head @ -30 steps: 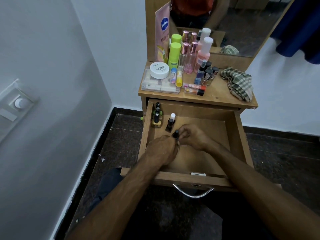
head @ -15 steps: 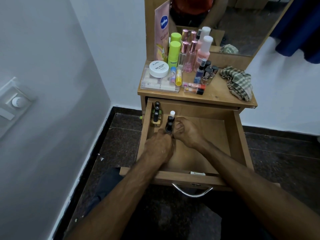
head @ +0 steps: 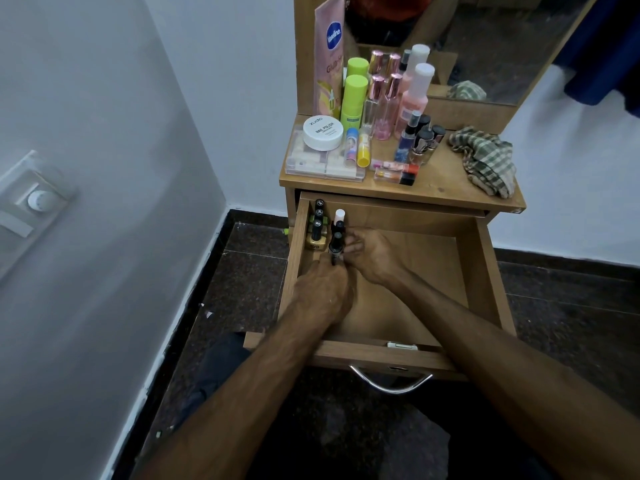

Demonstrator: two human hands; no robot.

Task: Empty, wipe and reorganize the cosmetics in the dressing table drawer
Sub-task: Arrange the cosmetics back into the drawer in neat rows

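Dark-capped bottle (head: 335, 247) stands upright, long axis vertical, cap up, in the drawer (head: 485, 271) near its left rear corner, just in front of a white-capped bottle (head: 339, 219). Left hand (head: 323, 292) and right hand (head: 372, 256) fingers pinch it low. Risk: a nudge could topple the neighbouring row (head: 317, 226).

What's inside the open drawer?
In the drawer, small dark-capped bottles stand in the back left corner, with a white-capped bottle beside them. The left hand and right hand meet at another bottle there, covering its base.
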